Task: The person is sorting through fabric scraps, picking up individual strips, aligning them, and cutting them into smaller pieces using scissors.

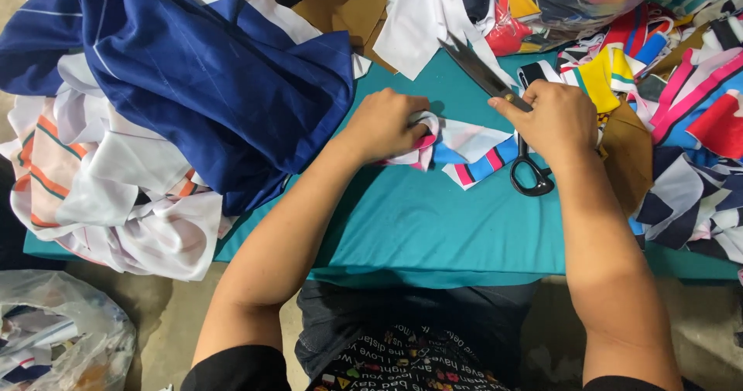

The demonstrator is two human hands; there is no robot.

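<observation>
My left hand [387, 124] is closed on a bunched scrap of white, pink and blue striped cloth [468, 152] that lies on the teal table cover [433, 221]. My right hand [553, 120] grips large black-handled scissors [503, 108]. Their blades point up and to the left, past the scrap's far edge, and the handle loops stick out below my palm. The scrap stretches between the two hands.
A big heap of navy, white and orange-striped fabric [178, 89] covers the table's left side. Colourful cloth offcuts [681, 104] pile up at the right and along the back. A clear plastic bag of scraps [54, 337] sits on the floor at lower left.
</observation>
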